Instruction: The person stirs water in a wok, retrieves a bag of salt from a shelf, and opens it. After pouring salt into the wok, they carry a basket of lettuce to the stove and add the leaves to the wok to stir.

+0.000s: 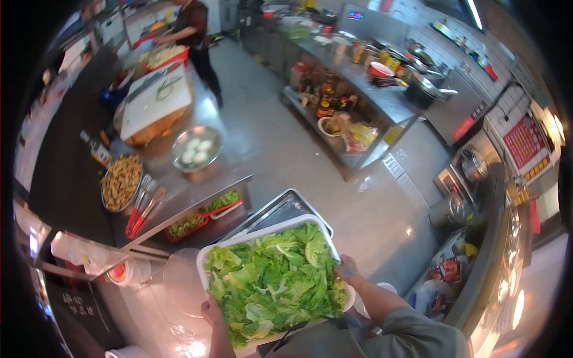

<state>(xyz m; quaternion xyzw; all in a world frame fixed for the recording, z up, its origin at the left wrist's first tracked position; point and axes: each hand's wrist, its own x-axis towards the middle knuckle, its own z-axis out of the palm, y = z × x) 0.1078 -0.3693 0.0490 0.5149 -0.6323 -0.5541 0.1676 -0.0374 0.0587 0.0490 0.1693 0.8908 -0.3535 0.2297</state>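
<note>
A white plastic tub [253, 235] heaped with torn green lettuce leaves [274, 277] is in front of my body. My left hand [213, 312] grips its left side near the bottom corner. On the opposite side, my right hand [346, 268] is closed on the rim. The fingers of both hands are partly hidden by the tub. Just beyond the tub's far edge lies a dark metal tray [286, 209] with a pale rim.
On the steel table [230, 173] to the left stand a bowl of white eggs [197, 150], a cutting board [158, 101], a bowl of brown pieces [121, 182] and red-handled tongs [140, 215]. A person [194, 36] works at its far end. Cookware fills the steel counter [382, 98] opposite.
</note>
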